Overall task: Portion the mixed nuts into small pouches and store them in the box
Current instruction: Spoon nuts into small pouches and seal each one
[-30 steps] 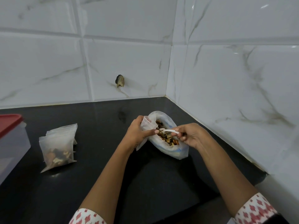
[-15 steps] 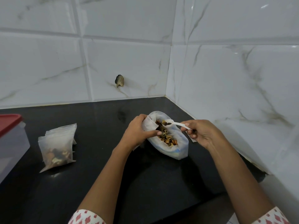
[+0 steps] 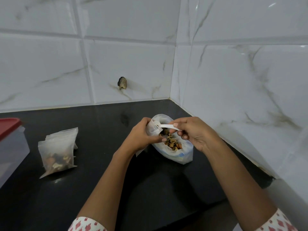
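Your left hand [image 3: 141,135] fingers pinch the small translucent pouch [image 3: 154,130], thin and limp: grip its rim. Your right hand [image 3: 194,132] fingers pinch the white plastic spoon [image 3: 164,126] above the open bag of mixed nuts [image 3: 173,144].

Lighting is soft and kinda flat, a bit dim overall, with small bright glints on the glossy wall tiles [image 3: 250,80] up in the top right and a faint sheen on the black worktop [image 3: 100,189]. Shadows are weak, just a soft dark patch under the forearms. Wide-angle lens bends the tile lines toward the edges, and the nuts in the bag look mushy, not crisp.
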`<state>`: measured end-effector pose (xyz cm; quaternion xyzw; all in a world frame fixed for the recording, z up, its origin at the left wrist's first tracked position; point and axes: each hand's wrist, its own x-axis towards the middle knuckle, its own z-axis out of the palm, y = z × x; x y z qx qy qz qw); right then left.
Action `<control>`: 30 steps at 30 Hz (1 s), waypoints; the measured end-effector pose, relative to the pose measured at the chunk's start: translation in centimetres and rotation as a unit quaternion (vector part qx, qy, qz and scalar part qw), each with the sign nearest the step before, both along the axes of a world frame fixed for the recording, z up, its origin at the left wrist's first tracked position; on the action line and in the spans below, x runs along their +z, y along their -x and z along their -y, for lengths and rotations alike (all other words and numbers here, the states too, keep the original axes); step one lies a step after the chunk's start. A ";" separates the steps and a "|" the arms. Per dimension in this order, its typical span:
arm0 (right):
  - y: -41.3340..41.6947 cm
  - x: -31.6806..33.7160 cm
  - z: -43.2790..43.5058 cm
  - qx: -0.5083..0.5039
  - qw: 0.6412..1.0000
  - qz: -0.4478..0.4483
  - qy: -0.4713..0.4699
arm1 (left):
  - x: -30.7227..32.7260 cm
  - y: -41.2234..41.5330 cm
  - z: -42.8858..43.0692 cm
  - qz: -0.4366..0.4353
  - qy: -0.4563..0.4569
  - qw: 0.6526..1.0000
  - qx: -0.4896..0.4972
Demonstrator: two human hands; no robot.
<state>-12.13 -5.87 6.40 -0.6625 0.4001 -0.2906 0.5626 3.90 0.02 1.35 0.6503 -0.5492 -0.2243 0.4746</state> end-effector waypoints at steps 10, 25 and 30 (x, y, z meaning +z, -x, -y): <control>-1.0 -1.1 -1.2 -0.008 0.923 -0.130 0.361 | -0.5 -0.1 0.5 -0.003 0.019 0.999 0.035; 0.4 -0.3 -1.6 -0.098 0.894 -0.124 0.419 | -0.5 0.2 0.7 0.007 -0.016 0.997 0.073; 1.7 -0.1 -1.8 -0.102 0.877 -0.273 0.382 | -0.4 0.3 0.7 0.049 -0.080 0.994 0.059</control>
